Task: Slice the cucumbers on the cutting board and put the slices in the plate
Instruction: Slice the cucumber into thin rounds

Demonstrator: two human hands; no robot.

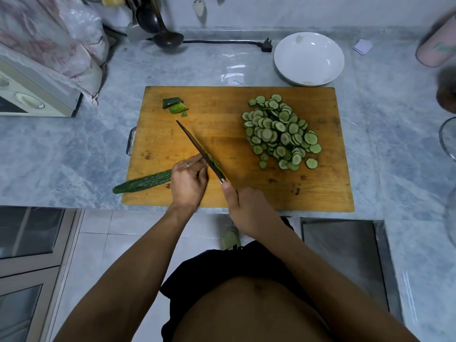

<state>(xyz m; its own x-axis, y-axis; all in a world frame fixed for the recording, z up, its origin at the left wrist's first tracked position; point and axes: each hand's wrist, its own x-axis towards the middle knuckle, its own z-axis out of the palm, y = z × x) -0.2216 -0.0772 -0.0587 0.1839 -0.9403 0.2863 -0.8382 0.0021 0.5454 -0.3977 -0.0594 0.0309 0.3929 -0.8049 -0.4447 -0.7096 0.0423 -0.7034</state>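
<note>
No readable writing. Left hand (188,180) grips cucumber (143,184) – right hand (248,208) clamps knife (201,151), handle hidden; slices (281,132) w/ cutting board (222,114).

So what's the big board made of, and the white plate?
The cutting board looks like wood: orange-brown, with grain lines and dark stains, matte. The plate seems glazed ceramic, since it is white, smooth and shiny with light glints, though plastic can't be ruled out.

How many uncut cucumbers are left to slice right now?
1: the cucumber under the left hand at the cutting board's near-left edge, its end overhanging. None other visible.
</note>
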